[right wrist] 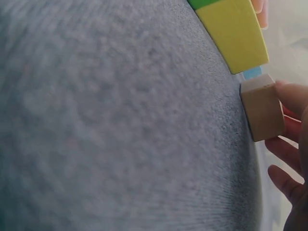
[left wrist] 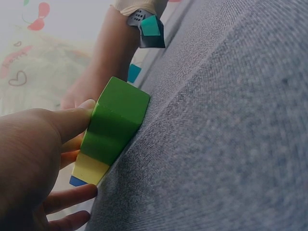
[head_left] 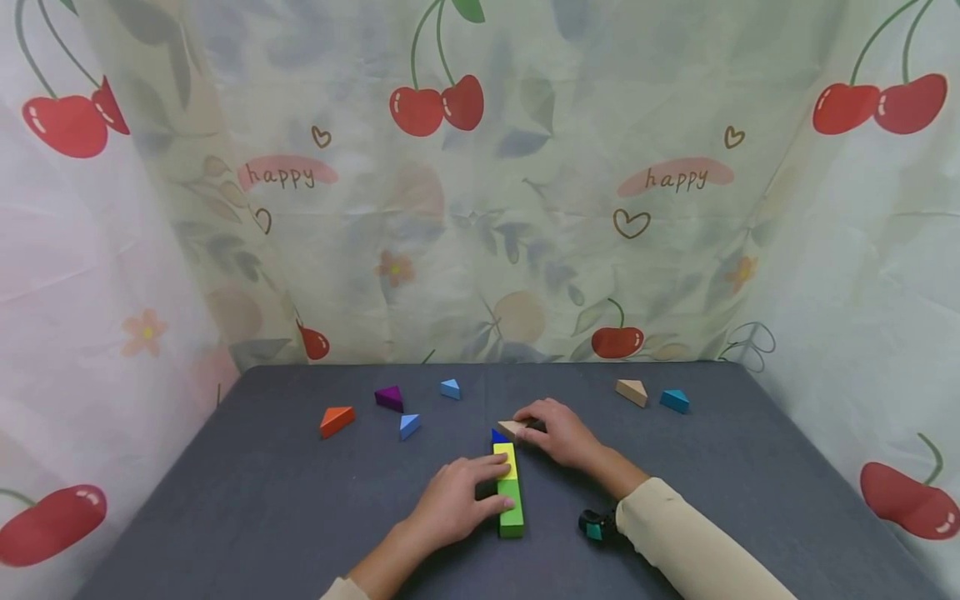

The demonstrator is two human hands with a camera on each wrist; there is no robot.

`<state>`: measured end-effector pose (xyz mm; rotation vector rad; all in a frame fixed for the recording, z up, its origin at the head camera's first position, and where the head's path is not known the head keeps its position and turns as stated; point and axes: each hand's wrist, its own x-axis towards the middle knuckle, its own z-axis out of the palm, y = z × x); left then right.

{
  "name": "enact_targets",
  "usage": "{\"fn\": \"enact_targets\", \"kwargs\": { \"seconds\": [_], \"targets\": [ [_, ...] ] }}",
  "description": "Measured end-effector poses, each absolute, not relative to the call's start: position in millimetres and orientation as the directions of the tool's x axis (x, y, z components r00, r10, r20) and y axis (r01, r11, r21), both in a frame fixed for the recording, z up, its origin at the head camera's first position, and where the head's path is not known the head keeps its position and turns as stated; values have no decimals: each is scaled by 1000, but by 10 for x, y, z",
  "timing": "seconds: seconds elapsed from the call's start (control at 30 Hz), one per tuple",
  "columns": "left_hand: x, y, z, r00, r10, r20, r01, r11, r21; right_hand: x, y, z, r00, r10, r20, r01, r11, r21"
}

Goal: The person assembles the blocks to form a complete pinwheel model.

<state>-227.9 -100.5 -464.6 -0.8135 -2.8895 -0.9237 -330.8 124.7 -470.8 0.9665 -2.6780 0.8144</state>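
Note:
A green block (head_left: 512, 518) and a yellow block (head_left: 502, 454) lie end to end on the dark table, with a dark blue triangular block (head_left: 498, 437) at the yellow one's far end. My left hand (head_left: 452, 498) rests on this row from the left, thumb on the green block and a fingertip on the yellow. Beyond it, my right hand (head_left: 564, 435) pinches a natural wood triangular block (head_left: 509, 427) close beside the blue one. In the right wrist view, the thumb and fingers lie around that wood block (right wrist: 263, 113), low at the cloth.
Back left on the table (head_left: 255, 475) lie an orange triangular block (head_left: 337, 421), a purple one (head_left: 389, 397) and light blue ones (head_left: 450, 388). A wood triangle (head_left: 632, 392) and a teal one (head_left: 675, 401) sit back right. A printed curtain (head_left: 480, 200) encloses the table.

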Motion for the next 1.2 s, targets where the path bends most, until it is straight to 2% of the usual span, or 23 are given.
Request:
{"fn": "enact_targets", "kwargs": {
  "seconds": [0.53, 1.2],
  "targets": [
    [-2283, -998, -4668, -863, 472, 181, 491, 696, 524, -3283, 1214, -4733, -816, -502, 288, -569, 604, -559],
    [-2264, -992, -4655, -863, 471, 181, 489, 693, 530, -3264, 1196, -4745, -827, -498, 262, -543, 586, -601]
  ]
}}
